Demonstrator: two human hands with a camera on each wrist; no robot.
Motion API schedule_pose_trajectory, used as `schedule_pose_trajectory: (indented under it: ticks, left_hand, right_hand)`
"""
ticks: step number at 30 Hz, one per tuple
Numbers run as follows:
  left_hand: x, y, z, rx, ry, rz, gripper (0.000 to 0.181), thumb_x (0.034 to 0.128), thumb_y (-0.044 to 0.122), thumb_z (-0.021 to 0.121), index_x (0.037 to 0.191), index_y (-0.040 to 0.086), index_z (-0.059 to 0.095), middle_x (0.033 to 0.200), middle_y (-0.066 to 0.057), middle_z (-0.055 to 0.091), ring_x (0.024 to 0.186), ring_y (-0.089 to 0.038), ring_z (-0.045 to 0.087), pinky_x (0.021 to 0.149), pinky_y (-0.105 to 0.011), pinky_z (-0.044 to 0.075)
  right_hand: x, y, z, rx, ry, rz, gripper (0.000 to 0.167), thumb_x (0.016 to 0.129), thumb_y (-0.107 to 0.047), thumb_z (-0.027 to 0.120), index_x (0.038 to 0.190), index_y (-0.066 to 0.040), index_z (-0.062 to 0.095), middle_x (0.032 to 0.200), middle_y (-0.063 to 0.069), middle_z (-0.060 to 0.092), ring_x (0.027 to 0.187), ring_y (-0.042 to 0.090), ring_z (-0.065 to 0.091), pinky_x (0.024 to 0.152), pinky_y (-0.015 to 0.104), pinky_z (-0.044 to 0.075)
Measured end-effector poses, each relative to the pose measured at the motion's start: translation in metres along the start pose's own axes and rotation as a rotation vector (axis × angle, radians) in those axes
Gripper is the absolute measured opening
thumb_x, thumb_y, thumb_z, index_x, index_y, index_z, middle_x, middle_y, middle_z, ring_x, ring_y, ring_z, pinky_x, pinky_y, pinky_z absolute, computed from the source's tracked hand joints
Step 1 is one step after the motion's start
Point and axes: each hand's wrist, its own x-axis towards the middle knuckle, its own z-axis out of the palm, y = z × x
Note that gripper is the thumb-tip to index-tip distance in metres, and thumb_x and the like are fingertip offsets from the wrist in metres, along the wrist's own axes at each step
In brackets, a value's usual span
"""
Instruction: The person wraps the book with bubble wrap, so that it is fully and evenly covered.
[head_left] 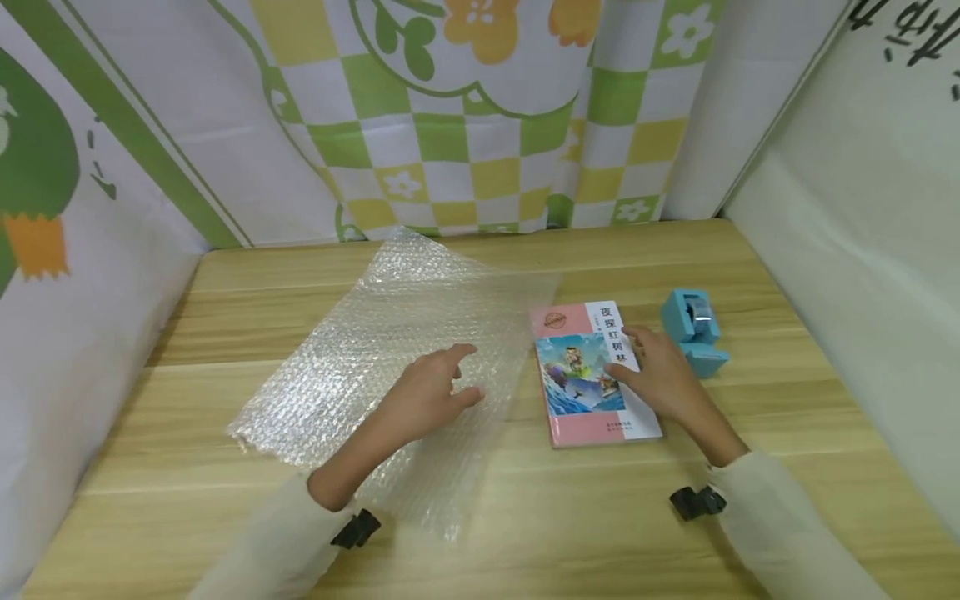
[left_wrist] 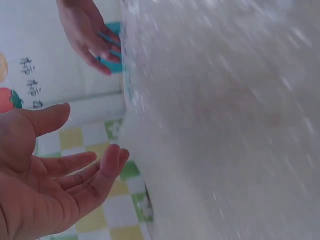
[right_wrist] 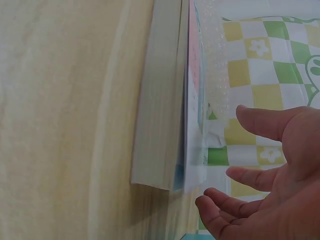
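A sheet of clear bubble wrap (head_left: 322, 367) lies spread on the wooden table, left of the middle. Over it hovers my left hand (head_left: 423, 392), thumb and index finger apart, holding nothing. In the left wrist view, this hand (left_wrist: 60, 185) has loosely bent fingers beside the wrap (left_wrist: 225, 120). To the right lies a closed paperback book (head_left: 581, 379) with a pink and white cover. My right hand (head_left: 660, 375) is over its right edge. The right wrist view has that hand (right_wrist: 270, 175) with spread fingers, apparently apart from the book (right_wrist: 162, 100).
A blue tape dispenser (head_left: 692, 329) with a roll of clear tape stands just beyond my right hand. Printed cloth (head_left: 465, 158) hangs along the table's back edge, and pale walls (head_left: 862, 233) rise at both sides. The wrap's right edge reaches the book's upper left corner.
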Motion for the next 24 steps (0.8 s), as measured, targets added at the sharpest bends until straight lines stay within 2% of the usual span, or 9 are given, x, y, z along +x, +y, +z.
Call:
schedule_pose_trajectory:
  ticks: [4, 8, 11, 13, 14, 17, 20, 24]
  left_hand:
    - [0.011, 0.023, 0.013, -0.079, -0.079, 0.025, 0.058, 0.0915, 0.024, 0.072, 0.142, 0.002, 0.052, 0.103, -0.013, 0.07, 0.091, -0.025, 0.066, 0.08, -0.041, 0.053]
    - [0.022, 0.041, 0.03, -0.198, -0.172, 0.013, 0.058, 0.0913, 0.022, 0.071, 0.142, 0.001, 0.053, 0.093, -0.007, 0.069, 0.078, -0.017, 0.063, 0.068, -0.031, 0.052]
    - [0.028, 0.05, 0.048, -0.281, -0.2, -0.003, 0.043, 0.0908, 0.019, 0.072, 0.129, 0.002, 0.062, 0.08, -0.002, 0.066, 0.066, -0.013, 0.057, 0.056, -0.026, 0.047]
    - [0.03, 0.056, 0.059, -0.313, -0.206, -0.025, 0.038, 0.0907, 0.016, 0.073, 0.125, 0.003, 0.062, 0.075, -0.001, 0.063, 0.062, -0.013, 0.056, 0.053, -0.025, 0.045]
    - [0.031, 0.057, 0.064, -0.316, -0.201, -0.029, 0.037, 0.0903, 0.016, 0.073, 0.123, 0.003, 0.061, 0.077, -0.002, 0.065, 0.063, -0.013, 0.057, 0.055, -0.025, 0.046]
    - [0.031, 0.06, 0.075, -0.318, -0.171, -0.05, 0.045, 0.0884, 0.015, 0.073, 0.128, 0.0, 0.057, 0.093, -0.008, 0.069, 0.075, -0.016, 0.061, 0.067, -0.029, 0.051]
    - [0.032, 0.06, 0.083, -0.323, -0.137, -0.065, 0.042, 0.0855, 0.013, 0.073, 0.123, -0.001, 0.061, 0.112, -0.015, 0.068, 0.086, -0.02, 0.061, 0.077, -0.033, 0.052]
    - [0.032, 0.063, 0.092, -0.347, -0.121, -0.12, 0.04, 0.0828, 0.012, 0.075, 0.118, -0.002, 0.063, 0.113, -0.018, 0.066, 0.09, -0.024, 0.06, 0.08, -0.036, 0.052]
  right_hand:
    - [-0.002, 0.002, 0.001, 0.011, -0.003, -0.004, 0.078, 0.093, -0.024, 0.071, 0.149, 0.013, 0.031, 0.142, 0.039, 0.039, 0.129, 0.055, 0.037, 0.101, 0.07, 0.033]
    - [-0.003, 0.003, 0.003, 0.031, -0.018, -0.018, 0.078, 0.092, -0.024, 0.073, 0.147, 0.015, 0.033, 0.132, 0.038, 0.049, 0.117, 0.051, 0.05, 0.094, 0.065, 0.043]
    - [-0.003, 0.006, 0.007, 0.042, -0.028, -0.028, 0.074, 0.093, -0.021, 0.072, 0.145, 0.015, 0.036, 0.128, 0.036, 0.053, 0.111, 0.048, 0.056, 0.091, 0.06, 0.047]
    - [-0.003, 0.009, 0.008, 0.046, -0.041, -0.025, 0.073, 0.093, -0.021, 0.071, 0.145, 0.015, 0.036, 0.128, 0.036, 0.053, 0.111, 0.047, 0.057, 0.091, 0.06, 0.048]
    - [-0.002, 0.011, 0.009, 0.048, -0.048, -0.019, 0.073, 0.093, -0.022, 0.071, 0.145, 0.016, 0.036, 0.129, 0.036, 0.053, 0.111, 0.047, 0.057, 0.091, 0.06, 0.048]
    - [0.0, 0.013, 0.011, 0.046, -0.068, 0.014, 0.075, 0.094, -0.025, 0.071, 0.146, 0.015, 0.035, 0.131, 0.037, 0.051, 0.113, 0.048, 0.055, 0.093, 0.06, 0.046]
    - [0.001, 0.014, 0.012, 0.033, -0.087, 0.061, 0.077, 0.093, -0.03, 0.071, 0.145, 0.016, 0.036, 0.131, 0.037, 0.051, 0.111, 0.047, 0.056, 0.094, 0.06, 0.046]
    - [-0.001, 0.014, 0.013, 0.039, -0.094, 0.096, 0.074, 0.093, -0.031, 0.071, 0.142, 0.016, 0.04, 0.125, 0.034, 0.055, 0.1, 0.039, 0.06, 0.087, 0.053, 0.051]
